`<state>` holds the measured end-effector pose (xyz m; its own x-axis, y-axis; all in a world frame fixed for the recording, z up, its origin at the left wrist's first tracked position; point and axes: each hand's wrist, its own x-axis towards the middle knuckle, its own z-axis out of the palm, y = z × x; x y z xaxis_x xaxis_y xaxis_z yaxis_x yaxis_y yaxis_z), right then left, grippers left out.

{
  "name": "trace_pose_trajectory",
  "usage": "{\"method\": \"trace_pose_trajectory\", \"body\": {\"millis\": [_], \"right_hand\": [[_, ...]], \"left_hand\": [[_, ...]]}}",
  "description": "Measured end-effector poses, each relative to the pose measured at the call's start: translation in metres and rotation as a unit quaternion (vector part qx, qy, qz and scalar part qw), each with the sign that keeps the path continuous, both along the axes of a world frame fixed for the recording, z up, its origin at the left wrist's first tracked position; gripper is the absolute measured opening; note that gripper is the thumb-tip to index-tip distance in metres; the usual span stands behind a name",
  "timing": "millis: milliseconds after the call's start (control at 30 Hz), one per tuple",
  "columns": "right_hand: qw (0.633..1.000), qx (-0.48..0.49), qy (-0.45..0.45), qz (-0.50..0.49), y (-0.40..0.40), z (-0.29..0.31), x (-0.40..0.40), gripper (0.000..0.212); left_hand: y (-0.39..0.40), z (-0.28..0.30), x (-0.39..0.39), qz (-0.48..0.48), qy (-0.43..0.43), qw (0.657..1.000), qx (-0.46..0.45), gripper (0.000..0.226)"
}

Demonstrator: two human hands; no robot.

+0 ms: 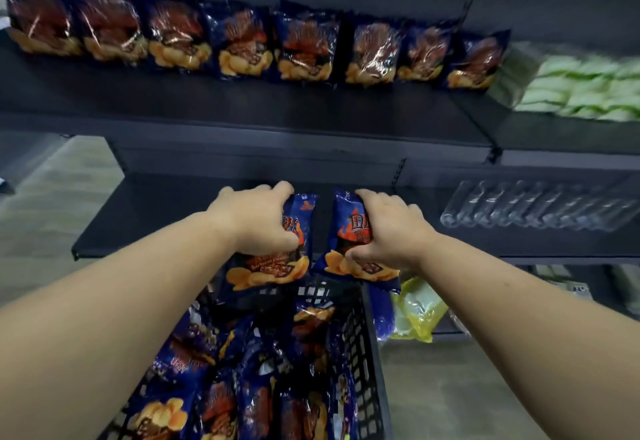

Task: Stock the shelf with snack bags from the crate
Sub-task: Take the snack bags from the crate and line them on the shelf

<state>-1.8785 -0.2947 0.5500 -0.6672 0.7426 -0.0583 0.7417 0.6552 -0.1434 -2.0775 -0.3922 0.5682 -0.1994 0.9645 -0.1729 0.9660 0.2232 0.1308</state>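
Observation:
My left hand grips a blue snack bag with an orange chip picture, held upright above the far end of the black crate. Just to its right, my right hand grips a second matching snack bag. Both bags hang in front of the bare lower shelf. Several more blue bags fill the crate below. A row of several matching bags stands along the back of the upper shelf.
Pale green packs fill the upper shelf section to the right. Clear bottles lie on the lower shelf at right. A yellow-green pack sits beside the crate. Grey floor shows left and lower right.

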Motion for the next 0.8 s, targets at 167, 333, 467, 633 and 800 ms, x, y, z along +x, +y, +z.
{"method": "trace_pose_trajectory", "body": {"millis": [167, 333, 467, 633, 800], "right_hand": [[0.998, 0.055, 0.029, -0.007, -0.008, 0.045, 0.016, 0.105], [0.993, 0.103, 0.064, -0.009, 0.006, 0.089, 0.042, 0.102], [0.987, 0.146, 0.069, -0.012, 0.035, 0.113, 0.076, 0.102], [0.983, 0.168, 0.073, -0.012, 0.090, 0.140, 0.126, 0.101], [0.980, 0.181, 0.086, -0.009, 0.139, 0.159, 0.156, 0.100]], "left_hand": [[-0.009, 0.042, 0.013, -0.008, 0.010, 0.999, 0.046, 0.069], [0.005, 0.085, 0.035, -0.012, 0.034, 0.994, 0.099, 0.070], [0.034, 0.111, 0.069, -0.011, 0.051, 0.991, 0.126, 0.072], [0.088, 0.135, 0.120, 0.001, 0.071, 0.986, 0.153, 0.072], [0.136, 0.153, 0.152, 0.010, 0.099, 0.982, 0.162, 0.073]]}}
